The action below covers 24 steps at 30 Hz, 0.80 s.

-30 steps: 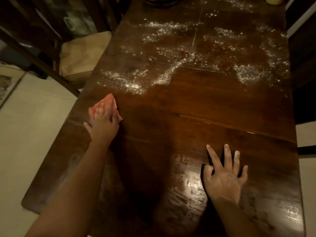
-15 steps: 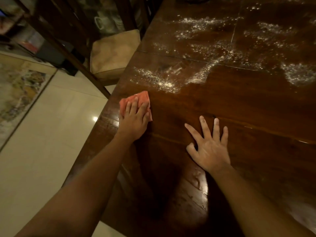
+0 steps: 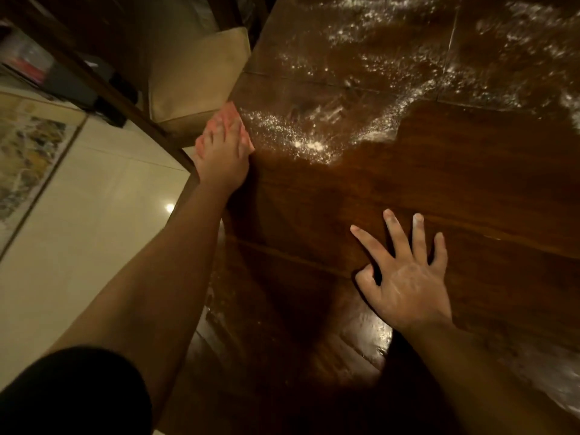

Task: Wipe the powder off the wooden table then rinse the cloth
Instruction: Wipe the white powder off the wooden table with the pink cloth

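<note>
A dark wooden table (image 3: 439, 189) fills the right of the head view. White powder (image 3: 314, 142) is scattered over its far half, with a dense patch near the left edge. My left hand (image 3: 221, 152) presses flat on a pink cloth (image 3: 230, 116) at the table's left edge, just left of that patch; the hand covers most of the cloth. My right hand (image 3: 405, 277) rests flat on the wiped wood nearer me, fingers spread, with powder on the fingertips and holding nothing.
A chair with a tan cushion (image 3: 194, 80) stands against the table's left side, just beyond the cloth. Pale tiled floor (image 3: 88, 221) lies to the left, with a patterned rug (image 3: 25, 164) at the far left. Faint powder smears (image 3: 546, 372) show near the table's right corner.
My left hand has slid the cloth forward along the left edge up to the powder patch. My right hand stays flat on the wood. The camera has moved closer and tilted left.
</note>
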Each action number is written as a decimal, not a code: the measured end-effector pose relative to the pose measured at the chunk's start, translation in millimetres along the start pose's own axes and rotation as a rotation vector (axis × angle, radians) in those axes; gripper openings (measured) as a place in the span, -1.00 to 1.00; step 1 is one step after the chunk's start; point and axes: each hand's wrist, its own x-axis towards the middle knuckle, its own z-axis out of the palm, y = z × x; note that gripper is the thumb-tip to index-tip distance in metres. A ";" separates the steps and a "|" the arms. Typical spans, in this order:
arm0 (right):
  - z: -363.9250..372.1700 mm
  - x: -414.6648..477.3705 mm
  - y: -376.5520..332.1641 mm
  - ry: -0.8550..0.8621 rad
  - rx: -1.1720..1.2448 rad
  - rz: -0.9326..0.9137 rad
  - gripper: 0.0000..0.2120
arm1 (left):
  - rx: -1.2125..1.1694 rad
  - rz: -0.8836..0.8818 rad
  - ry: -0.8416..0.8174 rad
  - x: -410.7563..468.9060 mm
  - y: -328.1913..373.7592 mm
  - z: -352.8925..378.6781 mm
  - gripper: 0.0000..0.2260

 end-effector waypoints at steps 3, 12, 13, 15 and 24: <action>-1.9 0.9 -1.8 -0.010 -0.011 -0.007 -0.37 | 0.008 0.274 -0.078 -43.2 -21.6 6.4 -0.49; -4.2 3.7 -1.2 0.006 0.044 -0.005 -0.39 | -0.012 0.337 -0.047 -75.2 -22.4 8.4 -0.54; -3.8 3.0 -0.9 0.012 0.054 -0.004 -0.40 | -0.032 0.277 -0.021 -57.5 -16.8 9.5 -0.53; -3.2 2.2 -0.6 0.019 0.066 0.000 -0.40 | -0.073 0.189 0.024 -14.7 -3.6 9.3 -0.53; -1.2 1.7 1.6 0.048 0.110 0.033 -0.45 | -0.101 0.293 -0.107 91.5 30.7 7.3 -0.55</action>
